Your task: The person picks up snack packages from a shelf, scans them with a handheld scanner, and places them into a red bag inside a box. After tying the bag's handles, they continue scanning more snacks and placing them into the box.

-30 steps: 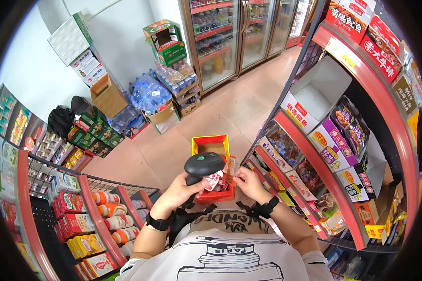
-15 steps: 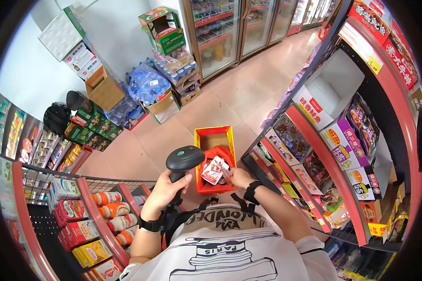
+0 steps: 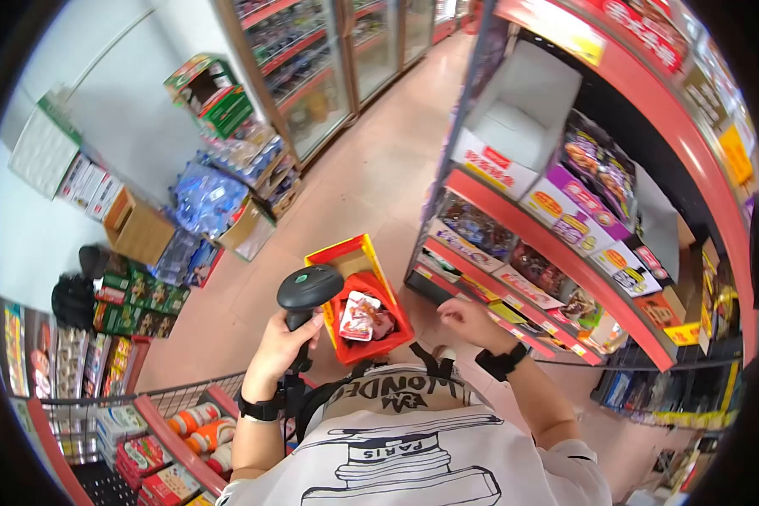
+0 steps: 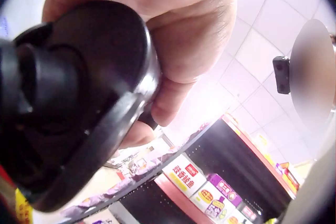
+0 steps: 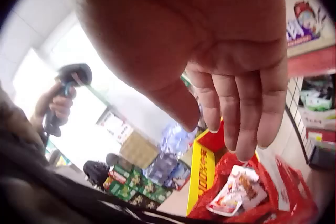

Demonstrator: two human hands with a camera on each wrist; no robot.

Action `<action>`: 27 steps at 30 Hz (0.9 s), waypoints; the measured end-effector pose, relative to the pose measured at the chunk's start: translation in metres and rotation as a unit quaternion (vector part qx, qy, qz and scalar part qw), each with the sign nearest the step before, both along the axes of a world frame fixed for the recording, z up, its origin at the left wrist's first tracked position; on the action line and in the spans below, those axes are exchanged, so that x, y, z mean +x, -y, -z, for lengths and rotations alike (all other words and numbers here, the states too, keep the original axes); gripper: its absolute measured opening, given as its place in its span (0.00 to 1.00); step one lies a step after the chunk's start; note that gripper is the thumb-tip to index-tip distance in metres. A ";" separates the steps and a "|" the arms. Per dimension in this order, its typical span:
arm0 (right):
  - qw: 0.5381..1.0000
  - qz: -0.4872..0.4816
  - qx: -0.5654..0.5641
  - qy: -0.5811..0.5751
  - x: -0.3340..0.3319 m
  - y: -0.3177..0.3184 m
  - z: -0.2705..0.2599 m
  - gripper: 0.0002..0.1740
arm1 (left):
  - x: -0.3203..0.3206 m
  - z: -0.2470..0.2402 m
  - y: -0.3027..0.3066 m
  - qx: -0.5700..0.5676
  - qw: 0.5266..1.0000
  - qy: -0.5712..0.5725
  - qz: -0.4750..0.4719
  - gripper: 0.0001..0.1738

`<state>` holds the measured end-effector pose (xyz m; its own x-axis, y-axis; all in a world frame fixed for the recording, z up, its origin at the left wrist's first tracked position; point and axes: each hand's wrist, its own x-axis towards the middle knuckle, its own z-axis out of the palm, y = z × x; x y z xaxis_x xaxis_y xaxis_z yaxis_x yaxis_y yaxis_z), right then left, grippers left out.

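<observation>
My left hand (image 3: pixel 280 344) grips the handle of a black barcode scanner (image 3: pixel 309 285), its head tilted up over the left side of a red and yellow box (image 3: pixel 371 260). In the left wrist view the fingers wrap round the black scanner body (image 4: pixel 100 50). Inside the box a red plastic bag (image 3: pixel 383 292) lies spread, with white and red snack packets (image 3: pixel 361 317) on it. My right hand (image 3: pixel 472 324) hovers right of the box, holding nothing. In the right wrist view its fingers (image 5: pixel 227 103) hang nearly straight, overlapping the bag and packets behind them.
Shelves of boxed snacks (image 3: pixel 557 211) rise close on the right. Another rack (image 3: pixel 177 438) with bottles and cartons stands at the lower left. Shrink-wrapped water bottles (image 3: pixel 207 198), stacked cartons (image 3: pixel 143 291) and glass-door fridges (image 3: pixel 312 84) line the far wall beyond the tiled floor (image 3: pixel 379 160).
My right hand has left the packets and moved right, away from the box. The scanner has shifted left from over the box. The head view has turned, sliding the room leftward.
</observation>
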<state>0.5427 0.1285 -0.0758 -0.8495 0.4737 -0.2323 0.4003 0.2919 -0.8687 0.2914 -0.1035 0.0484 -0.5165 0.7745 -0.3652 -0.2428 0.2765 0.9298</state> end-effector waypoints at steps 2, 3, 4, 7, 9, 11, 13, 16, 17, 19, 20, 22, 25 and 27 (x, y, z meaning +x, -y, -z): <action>0.989 0.104 0.073 -0.072 0.024 -0.013 -0.055 0.10 | 0.006 0.002 -0.010 0.002 1.000 -0.010 0.015 0.12; 0.977 0.145 0.130 -0.082 0.037 -0.019 -0.085 0.10 | 0.009 0.002 -0.016 0.008 0.999 -0.009 0.031 0.12; 0.961 0.201 0.161 -0.103 0.053 -0.027 -0.106 0.09 | 0.013 0.002 -0.022 0.008 0.999 -0.014 0.034 0.12; 0.895 0.342 0.216 -0.189 0.103 -0.041 -0.177 0.06 | 0.033 0.003 -0.042 0.027 0.999 -0.003 0.043 0.11; 0.836 0.380 0.313 -0.243 0.145 -0.058 -0.201 0.05 | 0.045 0.006 -0.054 0.019 0.998 -0.025 0.051 0.12; 0.806 0.416 0.339 -0.252 0.179 -0.075 -0.226 0.05 | 0.057 0.007 -0.064 0.023 0.997 -0.020 0.066 0.12; 0.812 0.412 0.342 -0.234 0.210 -0.094 -0.243 0.06 | 0.069 0.008 -0.072 0.020 0.997 -0.010 0.073 0.11; 0.805 0.411 0.388 -0.181 0.238 -0.121 -0.258 0.07 | 0.087 0.005 -0.082 0.024 0.997 0.002 0.075 0.12; 0.797 0.406 0.422 -0.148 0.246 -0.129 -0.261 0.07 | 0.093 0.004 -0.084 0.018 0.998 0.005 0.067 0.12; 0.784 0.412 0.461 -0.064 0.264 -0.144 -0.272 0.09 | 0.102 0.005 -0.084 0.023 0.997 0.005 0.069 0.12; 0.770 0.397 0.500 0.016 0.281 -0.158 -0.267 0.11 | 0.107 0.006 -0.084 0.025 0.997 0.008 0.067 0.12; 0.741 0.341 0.557 0.156 0.299 -0.173 -0.262 0.17 | 0.115 0.006 -0.084 0.024 0.998 0.005 0.059 0.12; 0.809 0.266 0.468 0.236 0.306 -0.185 -0.256 0.20 | 0.126 0.002 -0.084 0.033 0.999 0.007 0.037 0.13; 0.835 0.274 0.367 0.305 0.302 -0.195 -0.254 0.28 | 0.129 0.003 -0.082 0.025 0.999 -0.008 0.041 0.13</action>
